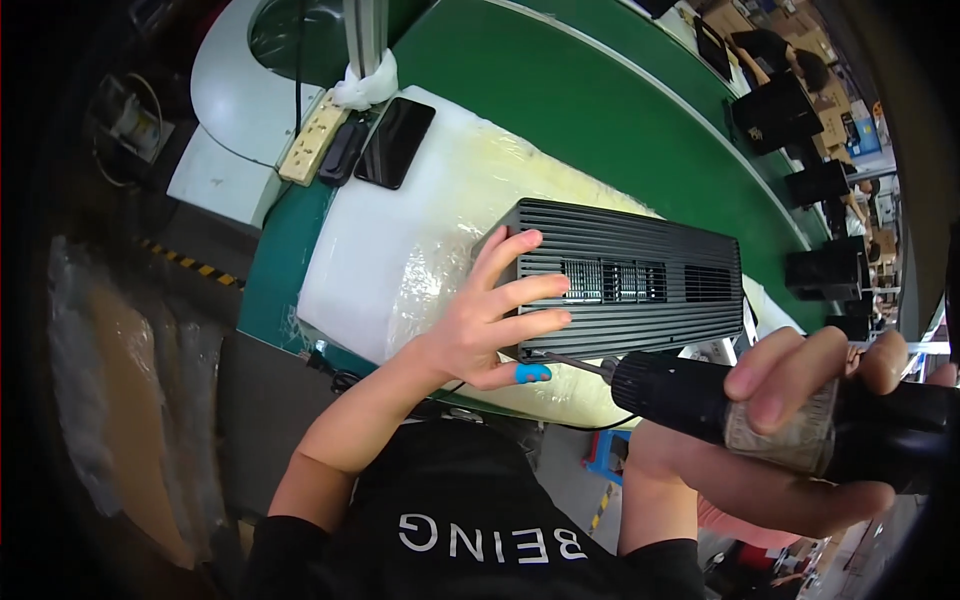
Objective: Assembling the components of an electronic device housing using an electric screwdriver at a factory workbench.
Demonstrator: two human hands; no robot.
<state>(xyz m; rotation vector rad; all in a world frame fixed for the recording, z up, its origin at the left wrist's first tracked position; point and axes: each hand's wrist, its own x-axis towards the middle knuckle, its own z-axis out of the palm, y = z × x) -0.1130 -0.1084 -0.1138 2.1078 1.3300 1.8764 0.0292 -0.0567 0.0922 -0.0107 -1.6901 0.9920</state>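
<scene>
A black ribbed case (640, 230) with slotted vents lies at the near right of a padded, plastic-wrapped work surface (370, 270). My left hand (475, 320) grips its left end, fingers spread over the ribs and the thumb, wrapped in blue tape, by the near edge. In my right hand (800, 370) is a black electric screwdriver (668, 392), the fingers wrapped around its taped body. Its thin bit points left and reaches the case's near left corner, just beside my left thumb. Whether a screw sits under the tip is too small to tell.
A phone (396, 143), a dark oblong device (344, 152) and a power strip (314, 138) lie at the back left, near a metal post (366, 35). Beyond runs a green conveyor belt (560, 100). Black units (775, 120) and people stand far right. Plastic-wrapped cardboard (135, 400) is at left.
</scene>
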